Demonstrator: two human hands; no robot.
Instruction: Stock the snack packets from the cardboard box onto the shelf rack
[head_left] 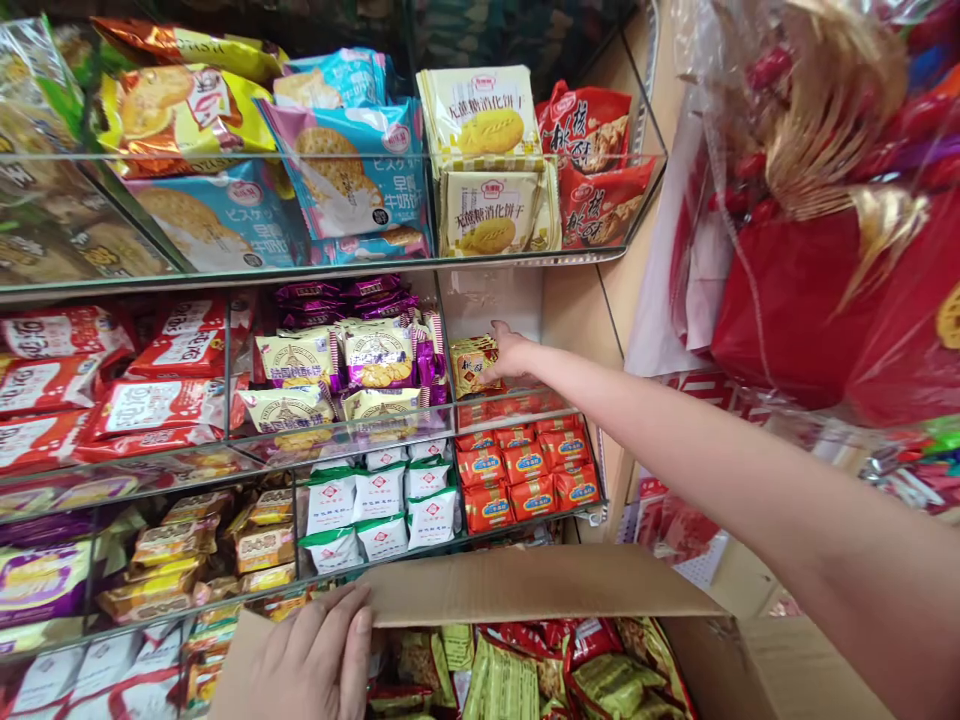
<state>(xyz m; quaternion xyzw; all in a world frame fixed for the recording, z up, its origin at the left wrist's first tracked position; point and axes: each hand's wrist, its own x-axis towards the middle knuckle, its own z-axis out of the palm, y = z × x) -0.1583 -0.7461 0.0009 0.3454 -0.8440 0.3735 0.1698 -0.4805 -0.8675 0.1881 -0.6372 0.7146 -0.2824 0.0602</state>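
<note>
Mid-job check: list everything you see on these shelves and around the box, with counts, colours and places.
blue biscuit packs: several, blue, top shelf middle
cream biscuit packs: at least two, cream-yellow, top shelf, right of the blue
red packs: two visible, red, top shelf far right
red-white packets: many, red and white, middle shelf left
cream-purple packets: many, cream and purple, middle shelf centre
white-green packets: several, white and green, lower shelf
orange packets: several, orange-red, lower shelf right
gift hamper: one, red, far right
cardboard box: one, brown, bottom, holds green and red packets
small packet: one, yellow-red, middle shelf right compartment
left hand: flat on the box flap
right hand: gripping the small packet
</note>
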